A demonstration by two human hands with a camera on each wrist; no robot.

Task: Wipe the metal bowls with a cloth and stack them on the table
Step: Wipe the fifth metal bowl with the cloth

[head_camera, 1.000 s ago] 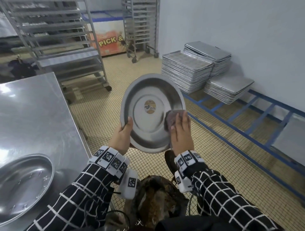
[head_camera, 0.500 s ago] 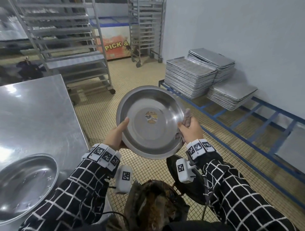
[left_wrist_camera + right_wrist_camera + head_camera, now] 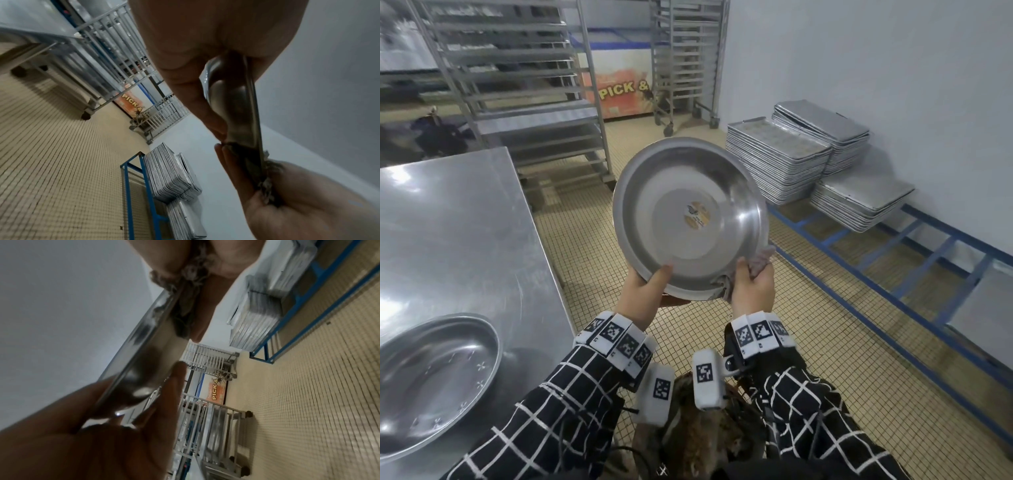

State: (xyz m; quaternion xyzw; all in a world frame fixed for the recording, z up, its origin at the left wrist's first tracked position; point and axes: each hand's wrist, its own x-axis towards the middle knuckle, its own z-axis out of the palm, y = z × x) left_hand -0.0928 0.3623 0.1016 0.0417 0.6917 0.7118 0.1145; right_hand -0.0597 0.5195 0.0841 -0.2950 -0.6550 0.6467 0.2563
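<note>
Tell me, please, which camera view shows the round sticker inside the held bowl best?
The head view: the sticker sits in the middle of the bowl, facing the camera. Both wrist views see the bowl only edge-on, so the sticker is hidden there.

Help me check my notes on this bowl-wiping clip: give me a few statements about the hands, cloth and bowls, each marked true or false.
1. The left hand grips the near rim of the held bowl. True.
2. The right hand is empty. False: it pinches the cloth over the bowl's rim.
3. The held bowl has a round sticker in its middle. True.
4. The held bowl rests on the table. False: it is held up above the tiled floor.
5. Another bowl lies on the table. True.
</note>
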